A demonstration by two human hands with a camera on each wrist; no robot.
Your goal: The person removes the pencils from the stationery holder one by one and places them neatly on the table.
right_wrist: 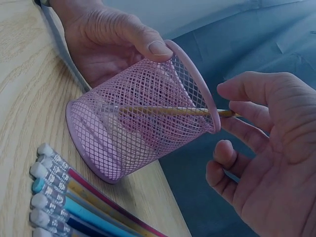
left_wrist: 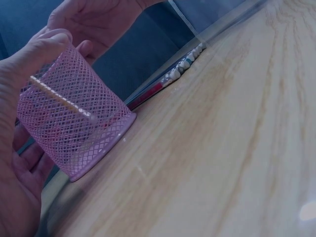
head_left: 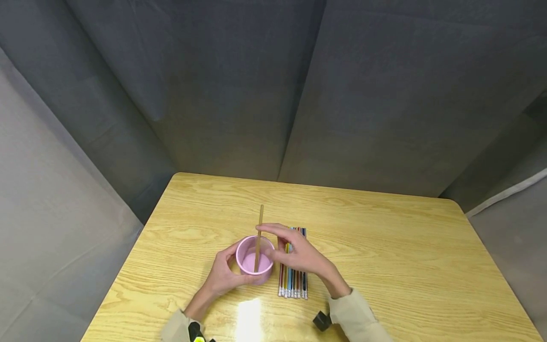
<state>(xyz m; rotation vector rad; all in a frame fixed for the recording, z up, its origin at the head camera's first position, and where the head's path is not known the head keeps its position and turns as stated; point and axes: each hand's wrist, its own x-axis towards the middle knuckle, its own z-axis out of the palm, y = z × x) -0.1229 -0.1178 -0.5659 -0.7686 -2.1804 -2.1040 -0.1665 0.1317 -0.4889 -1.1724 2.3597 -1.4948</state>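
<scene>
My left hand (head_left: 225, 273) grips a pink mesh pencil cup (left_wrist: 79, 108), its thumb at the rim and fingers around the far side. The cup's base appears to rest on the table. A yellow-gold pencil (head_left: 261, 213) leans inside the cup, its upper part sticking out past the rim; its lower end shows through the mesh in the left wrist view. Over the cup's right side, my right hand (head_left: 301, 251) touches the pencil with its extended fingers, while the thumb (right_wrist: 247, 89) stands apart from it.
Several pencils (head_left: 293, 285) in different colours lie side by side just right of the cup, eraser ends toward me. All this is on a wood-grain table (head_left: 406, 256). Grey cloth curtains (head_left: 222, 95) hang behind the table and at its sides.
</scene>
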